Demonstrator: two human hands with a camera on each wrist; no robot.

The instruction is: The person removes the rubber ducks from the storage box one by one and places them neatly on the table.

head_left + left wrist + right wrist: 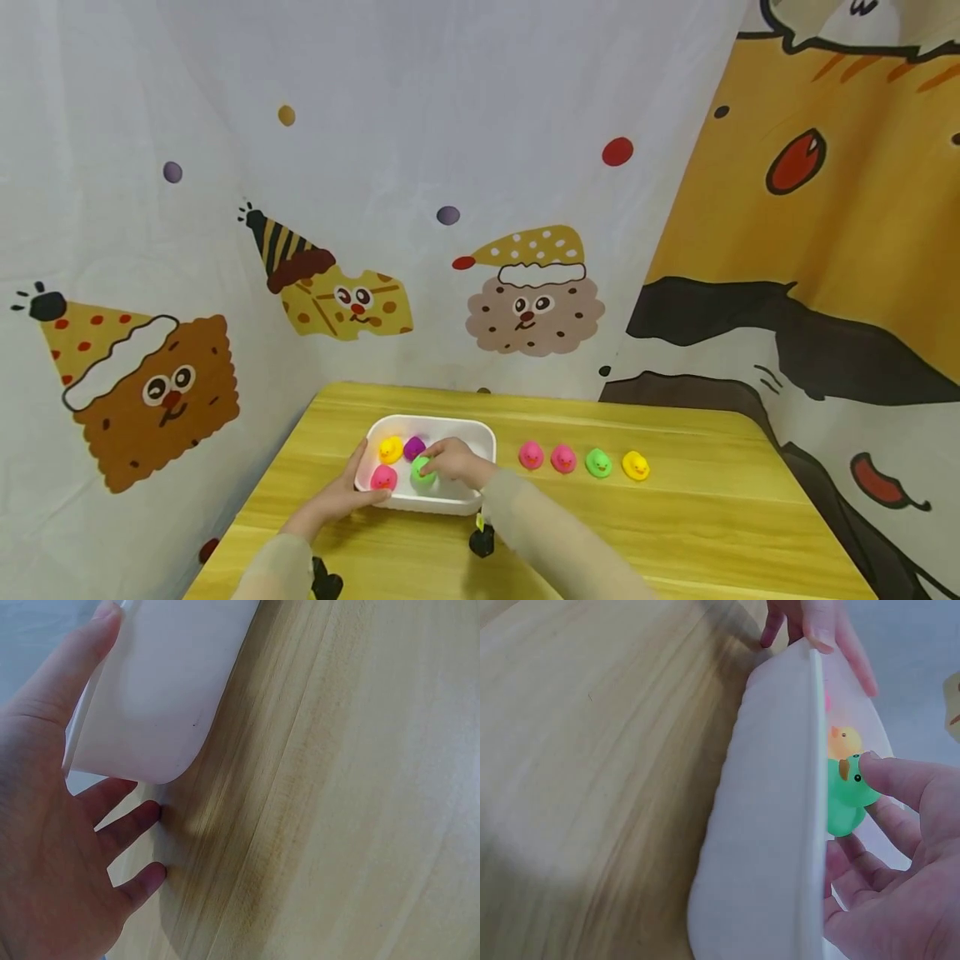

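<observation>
A white plastic tub (442, 504) sits on the table with a yellow duck (390, 450), a purple duck (413, 448) and a pink duck (383, 478) inside. My right hand (457, 462) reaches into it and pinches a green rubber duck (847, 802) between thumb and fingers. The left hand (341, 497) holds the tub's near left corner. Its thumb (79, 660) lies along the front rim, and the other fingers spread round the left end. In the right wrist view the tub's front wall (761, 810) hides part of the inside.
Right of the tub, a row of rubber ducks stands on the wooden table (675, 533): two pink (531, 455), one green (598, 462) and one yellow (635, 466). A white cloth (375, 125) printed with cartoon figures hangs behind and beside the table.
</observation>
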